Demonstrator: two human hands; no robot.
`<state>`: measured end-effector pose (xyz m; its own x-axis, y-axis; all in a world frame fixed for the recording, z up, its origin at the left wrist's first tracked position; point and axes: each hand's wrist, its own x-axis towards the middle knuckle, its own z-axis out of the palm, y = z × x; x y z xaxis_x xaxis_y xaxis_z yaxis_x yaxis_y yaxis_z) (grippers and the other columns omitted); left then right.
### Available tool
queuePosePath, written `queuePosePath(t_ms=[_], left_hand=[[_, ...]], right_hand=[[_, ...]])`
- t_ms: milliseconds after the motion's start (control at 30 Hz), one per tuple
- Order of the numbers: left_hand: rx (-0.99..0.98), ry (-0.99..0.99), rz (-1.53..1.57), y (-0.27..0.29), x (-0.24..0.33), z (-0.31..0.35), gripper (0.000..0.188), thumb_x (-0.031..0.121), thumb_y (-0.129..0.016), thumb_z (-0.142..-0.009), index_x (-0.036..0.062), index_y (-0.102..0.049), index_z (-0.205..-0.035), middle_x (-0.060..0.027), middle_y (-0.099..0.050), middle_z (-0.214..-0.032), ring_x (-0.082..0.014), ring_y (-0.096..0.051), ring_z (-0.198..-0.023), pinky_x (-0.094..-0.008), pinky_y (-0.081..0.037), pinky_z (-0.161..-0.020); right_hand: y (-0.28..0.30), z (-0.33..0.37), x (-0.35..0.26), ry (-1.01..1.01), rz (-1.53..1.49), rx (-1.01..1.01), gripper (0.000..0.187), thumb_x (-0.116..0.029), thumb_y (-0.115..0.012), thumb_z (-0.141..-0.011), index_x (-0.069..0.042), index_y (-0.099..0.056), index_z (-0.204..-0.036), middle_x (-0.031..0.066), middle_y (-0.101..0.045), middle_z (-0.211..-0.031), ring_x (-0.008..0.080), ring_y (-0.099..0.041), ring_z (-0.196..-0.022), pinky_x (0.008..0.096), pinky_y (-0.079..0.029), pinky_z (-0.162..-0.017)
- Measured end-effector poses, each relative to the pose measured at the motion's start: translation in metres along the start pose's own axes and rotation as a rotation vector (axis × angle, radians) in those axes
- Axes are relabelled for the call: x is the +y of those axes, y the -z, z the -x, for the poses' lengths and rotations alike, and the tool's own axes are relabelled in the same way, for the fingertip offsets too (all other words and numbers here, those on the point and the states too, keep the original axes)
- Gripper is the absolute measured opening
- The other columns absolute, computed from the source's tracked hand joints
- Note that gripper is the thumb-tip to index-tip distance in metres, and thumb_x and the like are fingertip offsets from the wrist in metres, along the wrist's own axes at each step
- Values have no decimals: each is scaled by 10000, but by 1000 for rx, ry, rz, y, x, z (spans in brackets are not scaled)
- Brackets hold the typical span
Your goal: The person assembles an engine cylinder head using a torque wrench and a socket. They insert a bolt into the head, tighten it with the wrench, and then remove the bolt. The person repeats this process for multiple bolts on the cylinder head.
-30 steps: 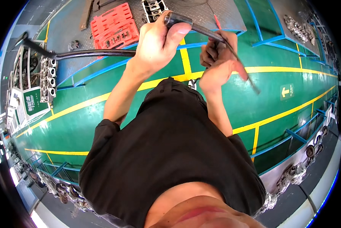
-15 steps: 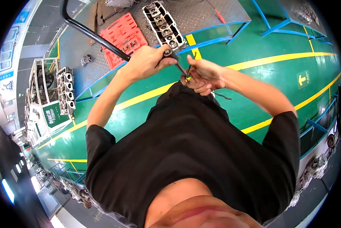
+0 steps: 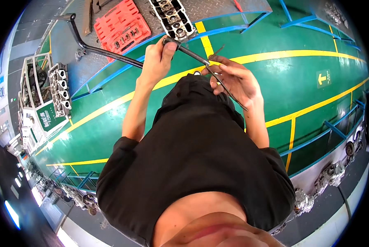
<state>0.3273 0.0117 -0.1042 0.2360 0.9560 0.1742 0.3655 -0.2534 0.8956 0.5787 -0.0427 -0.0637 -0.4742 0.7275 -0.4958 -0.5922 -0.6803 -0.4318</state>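
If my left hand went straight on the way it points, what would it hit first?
Your left hand would probably meet the metal engine part on the table, though depth is unclear.

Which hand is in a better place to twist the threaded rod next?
Probably the right hand: its fingers are by the rod's far end, right at the thin bar there. The left hand looks busy gripping the black tool near its head.

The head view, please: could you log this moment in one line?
left hand: grips bent black bar | right hand: at far end of threaded rod | red case: open on table
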Motion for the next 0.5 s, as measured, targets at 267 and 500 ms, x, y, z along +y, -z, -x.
queuePosePath(t_ms=[267,500], left_hand=[[100,81,155,-7,1,-1,530,472,-483,-1038,5,-518,-792,-21,-478,-592,-107,-445,-547,-283,-373,-507],[57,94,185,-11,10,2,527,486,-495,-1031,5,-521,-819,-7,-468,-601,-99,-433,-568,-276,-377,-518]], right_hand=[[8,26,-6,162,42,-108,518,-61,-477,-878,158,-420,-1344,387,-587,-1125,358,-701,-836,360,-617,-610],[10,12,-2,874,631,-79,354,-237,-634,-979,71,-621,-1155,142,-659,-1032,215,-641,-928,318,-497,-831]])
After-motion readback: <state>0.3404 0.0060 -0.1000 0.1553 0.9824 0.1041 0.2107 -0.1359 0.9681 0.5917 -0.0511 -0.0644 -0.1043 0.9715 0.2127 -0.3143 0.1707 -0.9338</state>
